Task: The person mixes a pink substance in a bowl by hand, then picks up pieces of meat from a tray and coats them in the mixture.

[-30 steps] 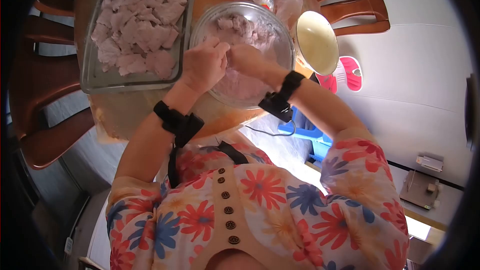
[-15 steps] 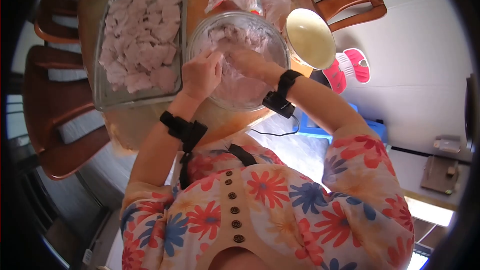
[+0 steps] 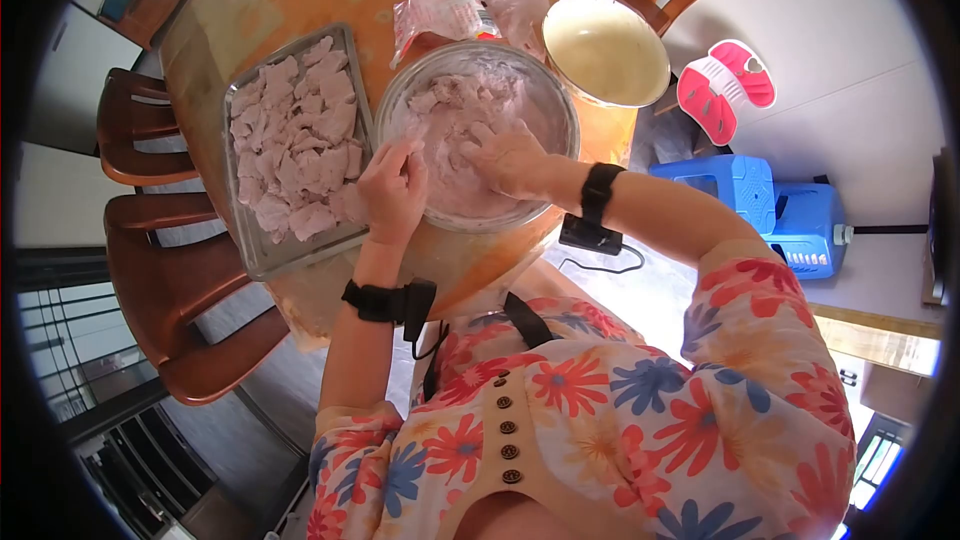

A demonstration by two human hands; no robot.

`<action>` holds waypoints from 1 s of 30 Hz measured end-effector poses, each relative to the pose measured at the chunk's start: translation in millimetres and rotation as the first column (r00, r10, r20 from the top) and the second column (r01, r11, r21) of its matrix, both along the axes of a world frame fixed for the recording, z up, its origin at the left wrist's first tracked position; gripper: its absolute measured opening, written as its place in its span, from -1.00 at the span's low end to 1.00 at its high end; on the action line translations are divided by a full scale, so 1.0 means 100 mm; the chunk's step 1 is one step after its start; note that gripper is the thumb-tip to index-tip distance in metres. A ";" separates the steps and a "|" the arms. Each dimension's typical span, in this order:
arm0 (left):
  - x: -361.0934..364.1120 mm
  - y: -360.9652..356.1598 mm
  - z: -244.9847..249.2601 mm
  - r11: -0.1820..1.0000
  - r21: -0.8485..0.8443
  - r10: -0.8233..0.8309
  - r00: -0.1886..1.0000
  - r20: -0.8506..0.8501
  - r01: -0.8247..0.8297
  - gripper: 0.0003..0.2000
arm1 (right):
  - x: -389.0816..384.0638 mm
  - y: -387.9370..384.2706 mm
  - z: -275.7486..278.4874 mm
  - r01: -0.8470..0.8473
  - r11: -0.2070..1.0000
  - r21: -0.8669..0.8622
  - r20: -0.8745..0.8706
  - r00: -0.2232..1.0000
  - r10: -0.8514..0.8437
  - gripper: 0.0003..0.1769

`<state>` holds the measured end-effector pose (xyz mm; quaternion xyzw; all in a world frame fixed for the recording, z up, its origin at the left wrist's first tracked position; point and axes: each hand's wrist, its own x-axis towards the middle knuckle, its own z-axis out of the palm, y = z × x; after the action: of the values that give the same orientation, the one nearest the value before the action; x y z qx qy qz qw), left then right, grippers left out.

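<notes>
My right hand (image 3: 508, 160) is inside the round bowl (image 3: 393, 90), its fingers stretched apart among pale, powder-coated pieces (image 3: 465, 95) that look like meat. White powder coats the bowl's inner wall. My left hand (image 3: 394, 192) is raised between the bowl's left rim and the tray, with fingers curled and fingertips pressed together; what they hold, if anything, is hidden. On the rectangular metal tray (image 3: 262, 262), similar coated pieces (image 3: 298, 135) are spread in a crowded layer, one of them close beside my left hand.
Behind the bowl lie plastic bags (image 3: 440, 12). A cream basin (image 3: 605, 52) stands at the table's right edge. Wooden chairs (image 3: 165, 260) line the left side. Past the table are a pink-and-white item (image 3: 727, 90) and blue plastic pieces (image 3: 735, 190).
My hands were close together over the bowl. Now my left hand is to the left near the tray, and my right hand's fingers have spread in the bowl. The view has shifted.
</notes>
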<state>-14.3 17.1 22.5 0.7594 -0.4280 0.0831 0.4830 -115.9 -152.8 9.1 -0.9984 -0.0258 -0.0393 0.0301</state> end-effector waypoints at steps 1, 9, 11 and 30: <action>-0.01 0.05 0.04 1.000 0.022 0.016 1.000 -0.022 -0.015 -0.85 | 0.01 0.04 -0.05 -0.004 0.993 -0.118 0.241 0.970 0.032 -0.71; 0.11 0.26 0.12 1.000 0.002 -0.001 0.992 -0.128 0.001 -0.88 | 0.04 -0.09 0.13 0.298 0.547 0.782 -0.243 0.954 -0.173 -0.70; 0.15 0.28 0.12 1.000 0.004 -0.021 0.987 -0.157 0.022 -0.88 | -0.02 -0.06 0.19 0.443 0.268 0.855 -0.401 0.894 -0.199 -0.65; 0.24 -0.16 0.25 0.808 0.440 -0.332 0.920 -0.208 0.391 -0.79 | -0.18 0.21 0.32 0.379 0.535 0.755 -0.173 0.902 -0.395 -0.70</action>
<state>10.0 0.7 47.9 0.7620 -0.5418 -0.1635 0.3147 -133.8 -131.7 41.1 -0.8670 0.2144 -0.0615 0.4455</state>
